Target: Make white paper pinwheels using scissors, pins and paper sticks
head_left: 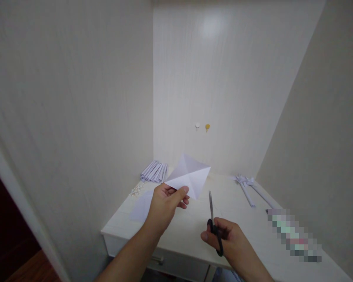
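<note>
My left hand pinches a white square of paper by its near left edge, thumb on top. Crossing creases run over the sheet, which is lifted above the desk. In my right hand is a pair of scissors with black handles, held by the finger loops. Its blades point up and away from me, slightly parted at the tips, and do not touch the paper. Beneath my left hand, flat white sheets lie on the desk, partly hidden by the hand.
Rolled paper tubes are bundled at the back left, beside small white bits. Paper pieces with long stems lie at the back right. A pixelated object is on the right. Walls enclose the desk; two hooks hang behind.
</note>
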{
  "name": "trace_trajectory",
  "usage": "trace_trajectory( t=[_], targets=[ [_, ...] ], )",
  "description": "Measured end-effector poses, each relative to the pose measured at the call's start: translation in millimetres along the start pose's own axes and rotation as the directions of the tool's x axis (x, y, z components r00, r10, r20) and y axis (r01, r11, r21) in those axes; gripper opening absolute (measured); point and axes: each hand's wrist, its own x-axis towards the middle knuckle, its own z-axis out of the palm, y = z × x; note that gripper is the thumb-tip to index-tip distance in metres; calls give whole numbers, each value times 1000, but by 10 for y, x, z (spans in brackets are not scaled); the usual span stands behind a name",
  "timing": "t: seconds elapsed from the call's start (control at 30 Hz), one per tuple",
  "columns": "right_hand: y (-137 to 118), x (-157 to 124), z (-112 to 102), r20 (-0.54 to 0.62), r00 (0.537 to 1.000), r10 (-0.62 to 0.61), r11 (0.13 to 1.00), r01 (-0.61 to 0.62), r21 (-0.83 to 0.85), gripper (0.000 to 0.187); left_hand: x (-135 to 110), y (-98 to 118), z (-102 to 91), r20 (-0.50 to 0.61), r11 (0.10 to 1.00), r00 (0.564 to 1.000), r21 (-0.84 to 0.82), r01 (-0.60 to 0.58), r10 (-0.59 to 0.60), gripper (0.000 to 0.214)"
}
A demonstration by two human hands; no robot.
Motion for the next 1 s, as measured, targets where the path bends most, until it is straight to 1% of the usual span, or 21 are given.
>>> trace_trajectory(
  t=[0.13,0.2,0.27,0.53,0.77,1.0],
  targets=[
    [-92,-76,79,92,994,-57,998,56,8,38,-18,40,10,-13,1000,1000,9,0,0,32],
    [-147,-108,108,136,989,-55,998,56,-3,37,-24,57,7,-17,1000,1000,17,-7,7,33],
    [-193,-130,127,150,988,-42,999,45,-16,37,-29,66,2,-17,1000,1000,23,-12,13,33],
    [-253,-165,143,116,992,-43,999,42,7,44,-65,102,18,-8,1000,1000,18,-23,23,31],
    [-242,-170,158,126,991,-37,999,34,33,53,-101,135,40,0,999,1000,48,-26,26,30],
    [-285,-186,182,101,994,-40,998,35,54,51,-107,155,42,10,998,1000,59,-22,21,28]
  ],
)
